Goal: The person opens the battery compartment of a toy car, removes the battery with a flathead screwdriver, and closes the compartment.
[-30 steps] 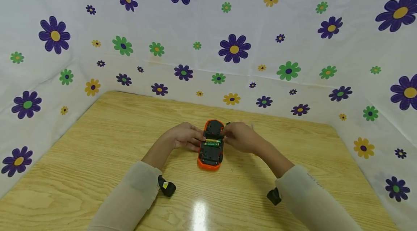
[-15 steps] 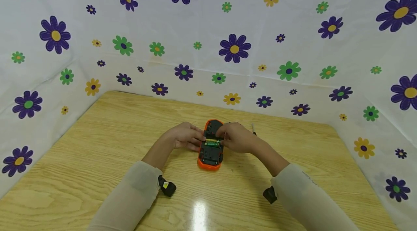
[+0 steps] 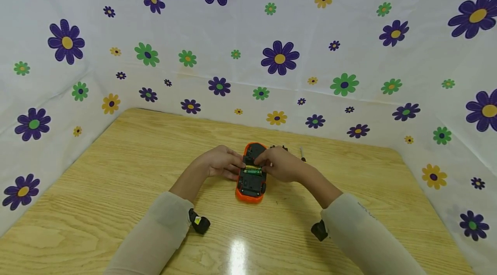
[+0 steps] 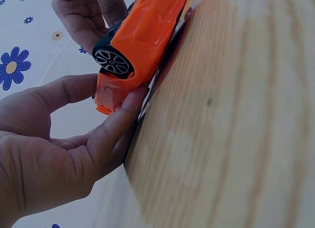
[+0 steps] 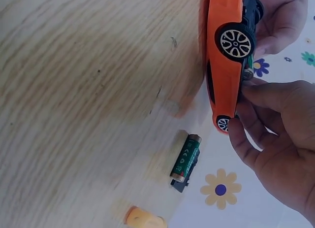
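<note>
An orange toy car (image 3: 248, 198) lies upside down on the table, black underside up. Green and yellow batteries (image 3: 253, 171) sit in its uncovered battery compartment. My left hand (image 3: 221, 163) holds the car's left side; in the left wrist view its thumb and fingers grip one end of the body. The right hand (image 3: 283, 164) bends its index finger over the compartment, thumb at the right edge, pinching at a battery. In the right wrist view a battery end (image 5: 248, 74) sticks up beside the right thumb, while another fingertip touches a wheel (image 5: 224, 123).
Behind the right hand, a loose green battery (image 5: 186, 158) lies beside a black plastic piece (image 5: 179, 185). A screwdriver (image 3: 303, 154) lies further right; an orange-yellow end of something (image 5: 144, 218) shows in the right wrist view. Flowered cloth (image 3: 233, 33) hangs behind the table.
My right hand has moved left from the car's right edge, bringing its index finger over the batteries. The screwdriver has come into fuller view. Left hand and car stay put.
</note>
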`<state>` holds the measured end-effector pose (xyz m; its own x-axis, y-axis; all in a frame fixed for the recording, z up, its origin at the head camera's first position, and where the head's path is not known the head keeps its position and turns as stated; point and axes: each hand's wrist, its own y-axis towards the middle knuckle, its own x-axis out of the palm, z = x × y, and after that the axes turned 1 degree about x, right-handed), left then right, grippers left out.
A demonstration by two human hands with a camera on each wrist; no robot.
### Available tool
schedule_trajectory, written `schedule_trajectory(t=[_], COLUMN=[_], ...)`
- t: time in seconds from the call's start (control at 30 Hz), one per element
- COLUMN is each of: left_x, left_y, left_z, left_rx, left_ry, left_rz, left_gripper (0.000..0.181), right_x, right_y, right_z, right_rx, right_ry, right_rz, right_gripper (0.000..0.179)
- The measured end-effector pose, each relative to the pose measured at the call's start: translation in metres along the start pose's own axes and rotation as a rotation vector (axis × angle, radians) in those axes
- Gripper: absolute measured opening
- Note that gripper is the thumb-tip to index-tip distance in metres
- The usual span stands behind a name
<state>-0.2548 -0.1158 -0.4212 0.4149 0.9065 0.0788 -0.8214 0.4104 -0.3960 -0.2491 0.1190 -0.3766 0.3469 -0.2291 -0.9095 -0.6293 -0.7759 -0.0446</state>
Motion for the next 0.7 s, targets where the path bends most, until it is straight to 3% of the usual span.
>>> schedule_trajectory(t=[0.37, 0.7], left_x=[-0.0006, -0.0001], left_y=[0.0000, -0.0003], left_z=[-0.0001, 0.0003], left_rx=[0.000, -0.005], left_ry=[0.004, 0.000], left_rz=[-0.001, -0.008], left_gripper=[0.051, 0.052], right_x=[0.0076, 0.0072], right_y=[-0.0016, 0.0000], right_z=[0.0025, 0.0079], right_rx=[-0.054, -0.092], right_ry=[-0.073, -0.026], right_rz=[0.024, 0.016], right_gripper=[0.026, 0.028])
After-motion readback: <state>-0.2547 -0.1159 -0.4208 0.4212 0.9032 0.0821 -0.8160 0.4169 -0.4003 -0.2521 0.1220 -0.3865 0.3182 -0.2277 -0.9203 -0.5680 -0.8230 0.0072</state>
